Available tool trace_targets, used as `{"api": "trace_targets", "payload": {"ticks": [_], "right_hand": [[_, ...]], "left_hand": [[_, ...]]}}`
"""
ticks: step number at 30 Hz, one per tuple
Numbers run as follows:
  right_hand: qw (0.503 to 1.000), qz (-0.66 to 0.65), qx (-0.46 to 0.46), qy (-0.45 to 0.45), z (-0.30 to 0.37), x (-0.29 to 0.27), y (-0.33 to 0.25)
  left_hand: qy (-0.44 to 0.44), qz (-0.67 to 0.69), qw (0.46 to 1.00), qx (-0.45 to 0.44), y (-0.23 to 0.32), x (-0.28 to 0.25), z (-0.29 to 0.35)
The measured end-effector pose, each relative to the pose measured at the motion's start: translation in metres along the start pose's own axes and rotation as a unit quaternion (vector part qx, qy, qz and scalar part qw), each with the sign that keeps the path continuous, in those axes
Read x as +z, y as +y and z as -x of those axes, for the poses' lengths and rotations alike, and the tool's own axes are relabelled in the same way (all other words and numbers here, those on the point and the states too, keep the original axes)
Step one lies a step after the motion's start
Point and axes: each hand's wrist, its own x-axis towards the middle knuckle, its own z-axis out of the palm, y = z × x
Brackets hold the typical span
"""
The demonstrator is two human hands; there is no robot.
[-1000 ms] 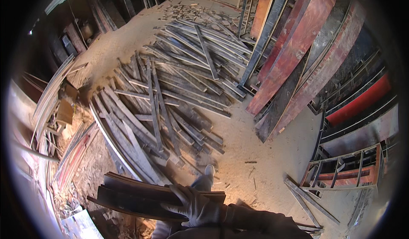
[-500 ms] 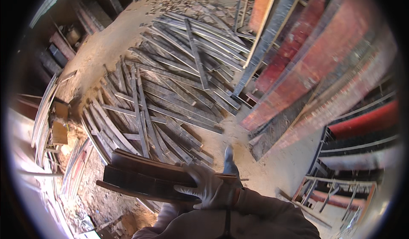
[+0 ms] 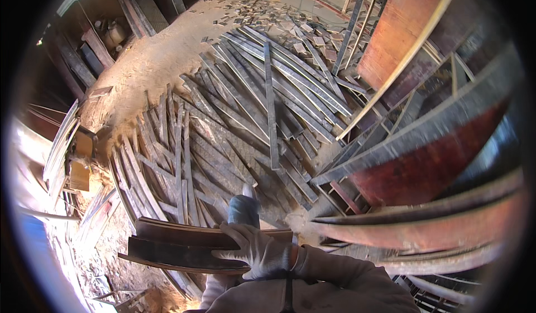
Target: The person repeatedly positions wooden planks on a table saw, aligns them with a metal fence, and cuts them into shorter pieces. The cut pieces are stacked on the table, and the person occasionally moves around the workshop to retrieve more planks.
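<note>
While a large heap of grey planks (image 3: 234,123) covers the sandy floor (image 3: 151,62) farther off, the right hand (image 3: 257,250), gloved, is clamped over a stack of dark boards (image 3: 184,245) held near the body. Left hand is hidden; its state cannot be told.

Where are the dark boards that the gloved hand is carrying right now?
In the head view, the dark boards sit low and left of centre, held flat under the gloved right hand, just in front of the big pile of grey planks on the ground.
</note>
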Motion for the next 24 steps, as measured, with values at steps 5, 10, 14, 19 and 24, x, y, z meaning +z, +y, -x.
{"api": "trace_targets", "payload": {"ticks": [5, 10, 14, 19, 24], "right_hand": [[0.999, 0.005, 0.022, -0.036, -0.101, -0.08, 0.133], [0.992, -0.061, 0.067, 0.083, -0.234, -0.201, 0.249], [0.991, -0.022, 0.087, 0.098, -0.292, -0.299, 0.293], [0.984, 0.006, 0.112, 0.136, -0.334, -0.39, 0.349], [0.989, 0.018, 0.022, 0.145, -0.375, -0.471, 0.471]], "left_hand": [[0.005, 0.007, 1.0, -0.014, 0.036, 0.076, -0.162], [-0.023, -0.009, 0.997, -0.072, 0.098, 0.215, -0.343], [-0.09, -0.044, 0.987, -0.124, 0.131, 0.35, -0.445], [-0.171, -0.082, 0.969, -0.157, 0.143, 0.492, -0.543], [-0.175, -0.091, 0.968, -0.158, 0.108, 0.578, -0.633]]}}
